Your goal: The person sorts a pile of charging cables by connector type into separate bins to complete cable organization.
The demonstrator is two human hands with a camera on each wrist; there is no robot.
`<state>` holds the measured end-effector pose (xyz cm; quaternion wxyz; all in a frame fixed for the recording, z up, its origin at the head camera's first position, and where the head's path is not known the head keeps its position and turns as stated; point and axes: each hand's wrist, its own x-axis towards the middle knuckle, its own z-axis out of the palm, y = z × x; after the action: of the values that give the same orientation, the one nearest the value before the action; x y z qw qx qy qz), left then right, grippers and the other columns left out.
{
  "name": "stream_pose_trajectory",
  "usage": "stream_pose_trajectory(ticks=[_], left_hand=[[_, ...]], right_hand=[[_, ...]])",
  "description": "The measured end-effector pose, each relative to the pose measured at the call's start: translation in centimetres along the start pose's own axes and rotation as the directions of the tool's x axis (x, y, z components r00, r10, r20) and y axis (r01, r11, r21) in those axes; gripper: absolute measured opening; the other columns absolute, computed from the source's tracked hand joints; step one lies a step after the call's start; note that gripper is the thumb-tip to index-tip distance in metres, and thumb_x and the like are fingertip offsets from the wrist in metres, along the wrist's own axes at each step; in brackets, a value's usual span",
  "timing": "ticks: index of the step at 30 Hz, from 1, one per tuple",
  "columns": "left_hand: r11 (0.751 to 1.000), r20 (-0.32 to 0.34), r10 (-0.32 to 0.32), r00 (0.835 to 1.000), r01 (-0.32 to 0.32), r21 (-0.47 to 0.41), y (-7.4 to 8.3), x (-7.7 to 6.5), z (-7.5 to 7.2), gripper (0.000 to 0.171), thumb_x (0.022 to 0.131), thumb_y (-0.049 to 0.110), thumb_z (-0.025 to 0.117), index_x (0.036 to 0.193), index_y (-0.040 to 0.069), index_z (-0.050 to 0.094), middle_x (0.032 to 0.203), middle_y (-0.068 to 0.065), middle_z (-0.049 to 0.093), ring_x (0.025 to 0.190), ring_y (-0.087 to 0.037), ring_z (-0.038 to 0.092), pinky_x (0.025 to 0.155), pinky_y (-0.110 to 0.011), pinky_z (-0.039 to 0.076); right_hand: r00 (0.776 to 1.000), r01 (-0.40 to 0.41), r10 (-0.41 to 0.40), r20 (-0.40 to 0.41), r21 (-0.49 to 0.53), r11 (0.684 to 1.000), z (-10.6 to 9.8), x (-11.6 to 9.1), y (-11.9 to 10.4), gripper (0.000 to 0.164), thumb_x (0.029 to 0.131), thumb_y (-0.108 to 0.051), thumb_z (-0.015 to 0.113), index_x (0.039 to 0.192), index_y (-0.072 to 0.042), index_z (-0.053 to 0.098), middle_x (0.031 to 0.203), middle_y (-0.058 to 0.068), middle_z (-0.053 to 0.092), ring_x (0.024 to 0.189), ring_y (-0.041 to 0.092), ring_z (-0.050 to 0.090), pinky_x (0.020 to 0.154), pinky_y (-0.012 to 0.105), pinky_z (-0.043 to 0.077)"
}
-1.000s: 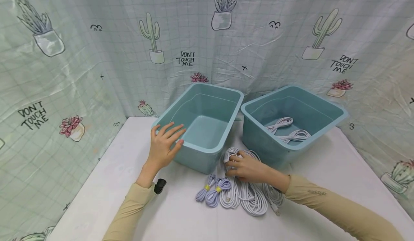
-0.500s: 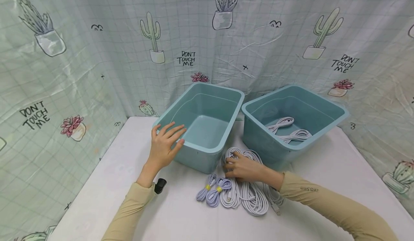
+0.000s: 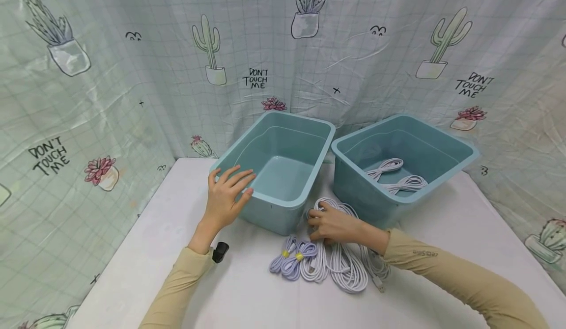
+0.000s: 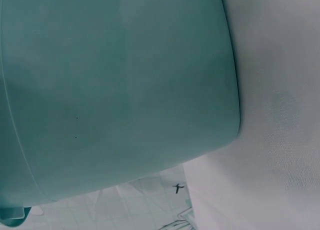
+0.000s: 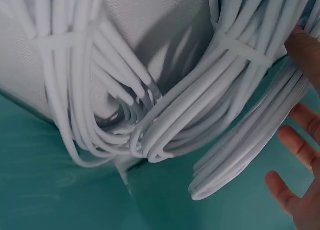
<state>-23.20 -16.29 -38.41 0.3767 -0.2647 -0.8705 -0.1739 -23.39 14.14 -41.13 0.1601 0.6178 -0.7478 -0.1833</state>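
My left hand [image 3: 225, 199] rests on the near left rim of the left teal bin [image 3: 283, 202], fingers spread over the edge. Only that bin's outer wall [image 4: 120, 100] fills the left wrist view. My right hand [image 3: 338, 225] is over the row of coiled cables in front of the bins. Its thumb and fingers [image 5: 300, 145] are on either side of a coiled white cable [image 5: 245, 147], gripping it. Two more tied white coils [image 5: 185, 115] lie beside it. To the left of that hand are two lavender cable coils [image 3: 292, 262] with yellow ties.
The right teal bin [image 3: 360, 191] holds two white cable bundles [image 3: 404, 184]. A grey-white coil with a USB plug [image 3: 378, 284] lies at the row's right end. A small black object [image 3: 220, 252] is at my left wrist. A printed curtain [image 3: 283, 39] surrounds the white table [image 3: 247, 294].
My right hand has shifted slightly among the white coils, and its fingers have closed in at the upper loop of one. My left hand stays on the bin rim.
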Motion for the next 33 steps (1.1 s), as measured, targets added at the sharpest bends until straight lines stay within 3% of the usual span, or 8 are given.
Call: stream_pose_trajectory(ticks=[6, 15, 33], left_hand=[[1.000, 0.003, -0.004, 1.000, 0.004, 0.002, 0.0, 0.0, 0.1, 0.060, 0.093, 0.054, 0.019, 0.112, 0.018, 0.063, 0.115, -0.001, 0.062, 0.118, -0.026, 0.047, 0.099, -0.056, 0.018], [1.000, -0.003, -0.001, 1.000, 0.001, 0.001, 0.0, 0.1, 0.1, 0.060, 0.093, 0.054, 0.019, 0.112, 0.018, 0.063, 0.113, -0.001, 0.063, 0.117, -0.027, 0.047, 0.099, -0.056, 0.018], [1.000, -0.007, -0.004, 1.000, 0.004, 0.010, 0.0, 0.0, 0.1, 0.060, 0.093, 0.055, 0.019, 0.112, 0.018, 0.063, 0.111, -0.001, 0.063, 0.117, -0.027, 0.047, 0.098, -0.057, 0.019]], right_hand=[[0.999, -0.029, 0.029, -0.027, -0.011, 1.000, -0.9, -0.7, 0.2, 0.025, 0.062, -0.044, 0.073, 0.083, -0.037, 0.062, 0.094, -0.007, 0.055, 0.098, 0.016, 0.045, 0.083, 0.043, 0.041], [0.998, -0.058, 0.059, -0.033, 0.027, 0.998, -2.9, -1.7, 0.8, 0.030, 0.061, -0.046, 0.073, 0.089, -0.037, 0.066, 0.094, -0.006, 0.055, 0.095, 0.017, 0.043, 0.087, 0.050, 0.040], [0.989, -0.104, 0.107, -0.100, 0.029, 0.994, -5.7, -4.0, 2.0, 0.024, 0.059, -0.043, 0.076, 0.076, -0.032, 0.065, 0.078, -0.008, 0.052, 0.078, 0.014, 0.039, 0.075, 0.043, 0.038]])
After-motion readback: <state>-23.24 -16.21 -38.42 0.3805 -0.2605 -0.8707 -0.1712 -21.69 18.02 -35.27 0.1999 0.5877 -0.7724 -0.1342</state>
